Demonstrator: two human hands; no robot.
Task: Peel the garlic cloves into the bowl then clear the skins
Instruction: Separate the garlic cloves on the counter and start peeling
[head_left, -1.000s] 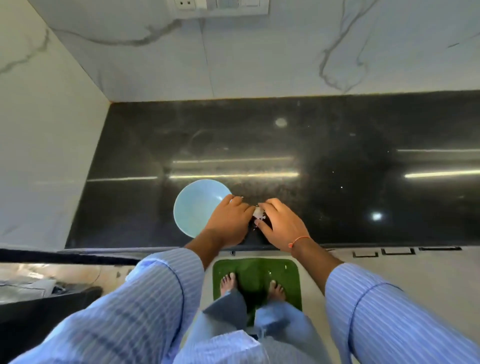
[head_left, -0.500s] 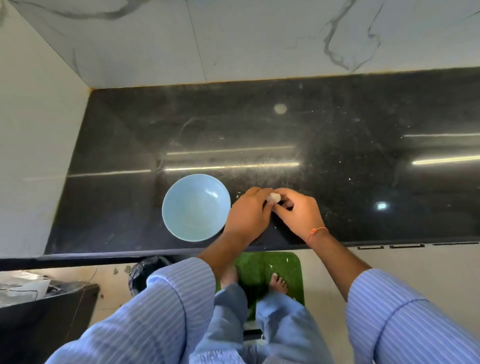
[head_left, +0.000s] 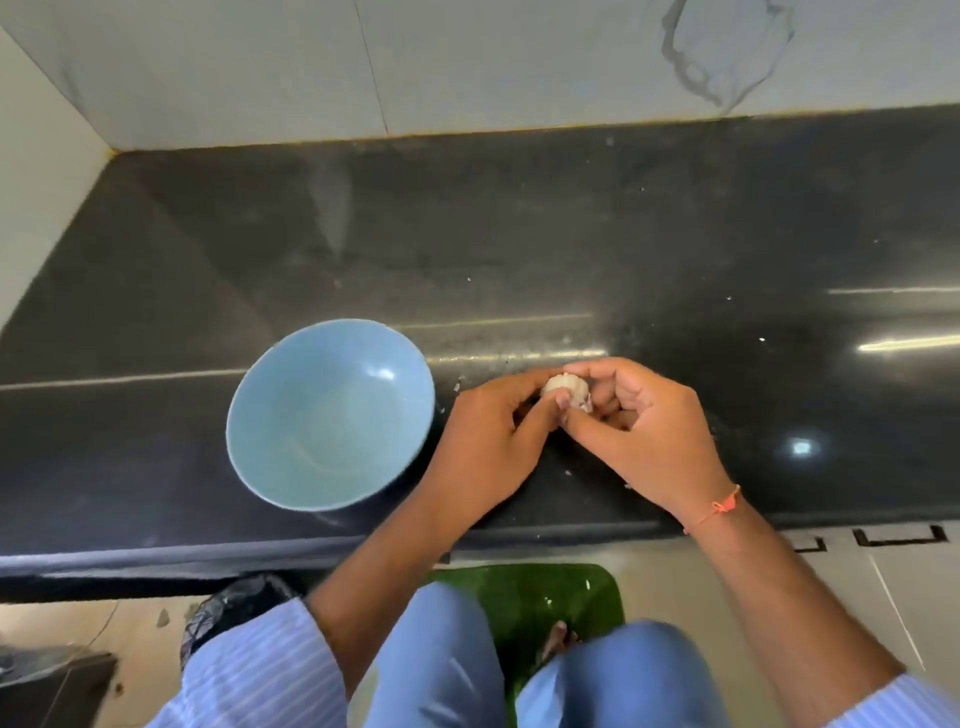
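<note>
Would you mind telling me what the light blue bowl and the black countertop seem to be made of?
The light blue round bowl looks like glazed ceramic, possibly melamine: smooth, with small glossy highlights. The black countertop looks like polished granite: pale speckles and mirror-like reflections of lights.

bowl (head_left: 330, 414) on counter (head_left: 519, 234), both hands just right of it, garlic (head_left: 566, 388) between them

Garlic (head_left: 565, 388) half-hidden between hands (head_left: 571, 431)
</note>
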